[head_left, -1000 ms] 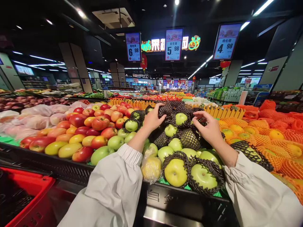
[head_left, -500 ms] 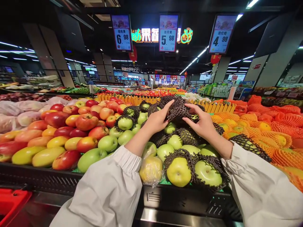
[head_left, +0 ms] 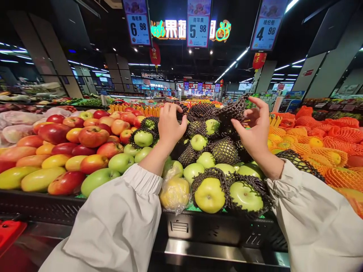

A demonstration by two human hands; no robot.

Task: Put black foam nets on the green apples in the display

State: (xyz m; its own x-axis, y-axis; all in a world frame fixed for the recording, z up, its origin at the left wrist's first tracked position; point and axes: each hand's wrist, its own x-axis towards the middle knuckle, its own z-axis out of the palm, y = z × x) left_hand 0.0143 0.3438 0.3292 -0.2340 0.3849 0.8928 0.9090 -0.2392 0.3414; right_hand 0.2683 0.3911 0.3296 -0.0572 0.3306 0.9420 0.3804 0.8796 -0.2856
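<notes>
My right hand (head_left: 256,134) grips a black foam net sleeve (head_left: 234,110) between thumb and fingers, raised over the back of the green apples. Whether the sleeve has fruit inside, I cannot tell. To the left, my left hand (head_left: 171,124) has its fingers curled towards the thumb on a piece of black netting, partly hidden behind the fingers. Between the hands lie green apples (head_left: 199,142), several in black foam nets. Nearest me are a netted yellow-green apple (head_left: 210,195), a netted green apple (head_left: 246,196) and a yellow fruit (head_left: 175,193) in clear plastic wrap.
Red and yellow apples (head_left: 93,136) are heaped on the left. Oranges in orange foam nets (head_left: 314,142) fill the right side. The black display edge (head_left: 193,226) runs in front of me, with a red basket (head_left: 11,234) at lower left. Price screens (head_left: 198,22) hang above.
My hands have moved apart, the left one leftwards and the right one up and rightwards with the black foam net. Green apples between them are now uncovered. The view has tilted down.
</notes>
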